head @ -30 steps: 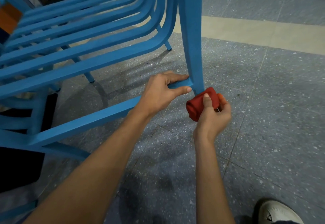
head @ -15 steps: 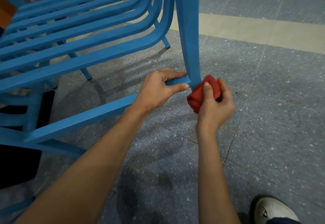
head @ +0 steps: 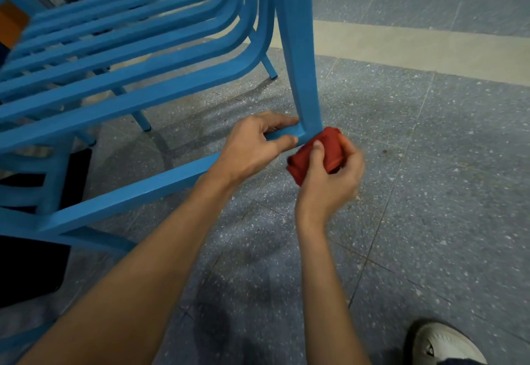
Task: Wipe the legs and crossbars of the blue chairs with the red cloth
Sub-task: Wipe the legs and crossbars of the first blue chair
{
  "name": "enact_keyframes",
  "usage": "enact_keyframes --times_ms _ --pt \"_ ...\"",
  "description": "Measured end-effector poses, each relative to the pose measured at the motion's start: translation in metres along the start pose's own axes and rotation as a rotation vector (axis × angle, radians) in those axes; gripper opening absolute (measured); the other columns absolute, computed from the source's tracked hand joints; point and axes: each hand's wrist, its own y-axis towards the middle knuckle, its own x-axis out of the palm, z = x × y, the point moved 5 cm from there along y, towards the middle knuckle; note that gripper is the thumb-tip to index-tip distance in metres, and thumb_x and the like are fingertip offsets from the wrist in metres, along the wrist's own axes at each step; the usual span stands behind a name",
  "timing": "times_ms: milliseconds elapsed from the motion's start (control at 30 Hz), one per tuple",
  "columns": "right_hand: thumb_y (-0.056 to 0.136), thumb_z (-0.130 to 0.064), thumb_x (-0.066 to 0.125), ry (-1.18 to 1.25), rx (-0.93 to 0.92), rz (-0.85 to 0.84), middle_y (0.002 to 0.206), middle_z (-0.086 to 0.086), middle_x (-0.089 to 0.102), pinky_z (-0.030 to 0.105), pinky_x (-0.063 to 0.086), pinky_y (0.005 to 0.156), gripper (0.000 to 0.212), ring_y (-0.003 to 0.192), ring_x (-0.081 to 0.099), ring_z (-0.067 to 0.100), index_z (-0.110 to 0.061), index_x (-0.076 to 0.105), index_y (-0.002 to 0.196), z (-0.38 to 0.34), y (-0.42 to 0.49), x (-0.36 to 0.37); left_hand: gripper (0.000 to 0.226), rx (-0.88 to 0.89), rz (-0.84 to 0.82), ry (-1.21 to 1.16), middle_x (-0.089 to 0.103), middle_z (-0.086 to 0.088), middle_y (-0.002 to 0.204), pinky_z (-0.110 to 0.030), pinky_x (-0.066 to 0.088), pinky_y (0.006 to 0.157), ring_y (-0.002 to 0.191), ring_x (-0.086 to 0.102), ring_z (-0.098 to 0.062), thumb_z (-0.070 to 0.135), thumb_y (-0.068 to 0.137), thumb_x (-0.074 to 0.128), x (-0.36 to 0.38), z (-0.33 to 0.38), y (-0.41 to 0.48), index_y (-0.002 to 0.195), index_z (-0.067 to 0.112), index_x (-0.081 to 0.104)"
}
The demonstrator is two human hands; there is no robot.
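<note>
While on leg, red cloth higher

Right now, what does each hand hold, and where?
The left hand grips the crossbar at its end beside the leg; the right hand clutches the bunched red cloth.
</note>
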Motion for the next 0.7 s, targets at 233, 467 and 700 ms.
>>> enact_keyframes --times_ms 233,467,700 --pt "0.069 -0.006 0.075 -0.124 0.076 -0.099 0.101 0.006 0.057 0.006 0.036 0.082 0.032 0.092 0.055 0.016 -0.009 0.061 0.098 0.043 -0.001 -0.006 0.031 0.005 -0.062 0.04 0.067 0.013 0.104 -0.014 0.043 0.085 0.092 0.061 0.001 0.014 0.085 0.064 -0.001 0.004 0.0 0.115 0.022 0.068" --pt "0.081 -0.017 0.064 -0.056 0.419 -0.054 0.093 0.001 0.066 0.02 0.051 0.059 0.026 0.072 0.06 0.008 -0.015 0.065 0.106 0.101 0.055 -0.057 0.031 0.082 -0.14 0.186 0.068 0.015 0.097 -0.004 0.044 0.075 0.086 0.062 0.003 0.038 0.083 0.071 0.002 0.016 0.011 0.111 0.026 0.067" --pt "0.072 -0.021 0.057 -0.27 0.553 -0.409 0.082 0.004 0.069 0.029 0.049 0.062 0.021 0.072 0.06 0.019 -0.021 0.073 0.087 0.142 0.096 -0.053 0.03 0.25 0.016 0.2 0.066 -0.004 0.077 -0.036 0.047 0.061 0.066 0.059 -0.019 0.036 0.081 0.074 0.009 0.016 0.014 0.101 0.015 0.073"
